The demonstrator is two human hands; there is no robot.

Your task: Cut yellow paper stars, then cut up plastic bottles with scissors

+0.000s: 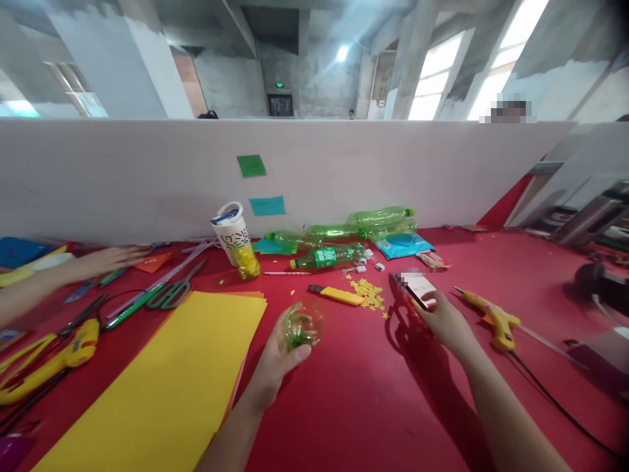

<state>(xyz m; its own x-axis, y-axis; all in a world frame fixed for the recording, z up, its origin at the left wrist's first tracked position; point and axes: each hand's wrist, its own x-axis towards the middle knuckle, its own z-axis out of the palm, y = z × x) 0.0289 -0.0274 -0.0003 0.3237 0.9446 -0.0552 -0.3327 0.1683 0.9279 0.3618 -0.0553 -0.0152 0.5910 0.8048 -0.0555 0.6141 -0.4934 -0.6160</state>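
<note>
The left hand [276, 357] grips a clear green bottle piece [304, 321], well apart from the right hand [446, 321], which is at a phone [417, 287], its hold unclear. Beyond them, a white cup [228, 237], its inside hidden, stands near green bottles [377, 218] lying by the partition [147, 177].

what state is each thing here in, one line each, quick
Clear plastic piece, held in the left hand
Phone, held in the right hand, screen lit
Labelled green bottle, capped, lying on its side
White cup, upright
Utility knife, lying flat, blade extension unclear
Glue gun right of the phone, lying on its side
Yellow paper, lying flat
Yellow stars, scattered
Green sign, lit
</note>
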